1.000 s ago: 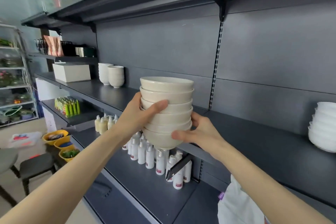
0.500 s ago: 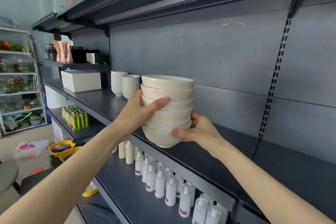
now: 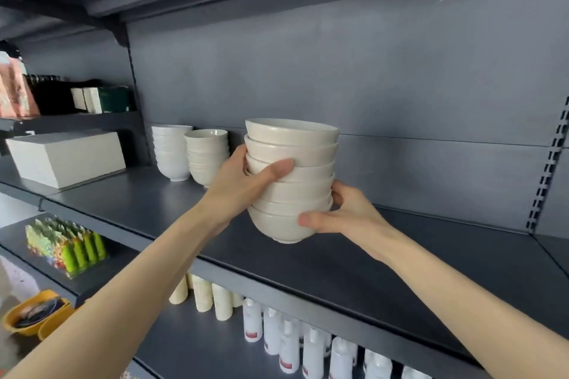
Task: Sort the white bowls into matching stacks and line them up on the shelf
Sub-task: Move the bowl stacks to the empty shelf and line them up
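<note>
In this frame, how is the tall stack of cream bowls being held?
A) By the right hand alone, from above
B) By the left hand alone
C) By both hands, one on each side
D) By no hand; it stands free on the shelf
C: the left hand grips the left side of the stack of bowls, and the right hand holds its lower right side.

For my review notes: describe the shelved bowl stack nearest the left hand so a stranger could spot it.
Find the dark grey shelf below the held stack; left of that, two bowl stacks stand near the back wall. Take the right one, the cream stack, partly behind the left hand. Its neighbour, the white stack, is brighter and further left.
</note>
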Action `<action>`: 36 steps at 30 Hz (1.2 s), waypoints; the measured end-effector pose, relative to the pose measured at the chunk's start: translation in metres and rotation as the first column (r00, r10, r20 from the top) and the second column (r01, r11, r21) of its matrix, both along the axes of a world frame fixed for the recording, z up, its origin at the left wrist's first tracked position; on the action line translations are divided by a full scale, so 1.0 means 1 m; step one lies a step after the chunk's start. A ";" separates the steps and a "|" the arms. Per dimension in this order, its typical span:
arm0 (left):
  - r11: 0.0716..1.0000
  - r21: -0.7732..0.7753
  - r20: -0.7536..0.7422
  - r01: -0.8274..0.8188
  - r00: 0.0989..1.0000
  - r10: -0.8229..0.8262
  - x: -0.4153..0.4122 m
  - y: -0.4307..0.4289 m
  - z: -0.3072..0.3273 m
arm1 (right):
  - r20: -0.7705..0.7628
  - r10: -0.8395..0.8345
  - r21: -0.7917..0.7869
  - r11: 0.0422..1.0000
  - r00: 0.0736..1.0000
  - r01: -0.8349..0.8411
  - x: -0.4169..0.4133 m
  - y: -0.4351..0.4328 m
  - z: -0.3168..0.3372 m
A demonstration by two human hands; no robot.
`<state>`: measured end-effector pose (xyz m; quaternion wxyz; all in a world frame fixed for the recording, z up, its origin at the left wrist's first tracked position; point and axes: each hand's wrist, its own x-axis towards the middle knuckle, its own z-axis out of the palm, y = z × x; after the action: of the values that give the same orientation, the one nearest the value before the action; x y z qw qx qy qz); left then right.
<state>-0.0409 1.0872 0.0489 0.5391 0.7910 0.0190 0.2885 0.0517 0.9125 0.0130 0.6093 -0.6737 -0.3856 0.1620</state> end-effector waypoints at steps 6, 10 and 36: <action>0.993 -0.061 -0.045 0.099 0.994 -0.102 0.046 0.059 -0.015 | -0.008 -0.114 -0.046 0.993 0.993 0.113 0.027 0.052 -0.010; 0.985 -0.097 -0.065 0.144 0.986 -0.151 0.079 0.097 -0.027 | -0.009 -0.145 -0.084 0.986 0.989 0.144 0.053 0.087 -0.018; 0.851 -0.116 -0.087 0.512 0.848 -0.522 0.193 0.309 -0.067 | -0.033 -0.469 -0.138 0.877 0.883 0.460 0.102 0.285 -0.055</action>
<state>0.1520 1.3958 -0.0177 0.6295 0.7575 -0.1509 0.0853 0.1542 1.1972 -0.0425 0.5986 -0.7781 -0.1816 0.0572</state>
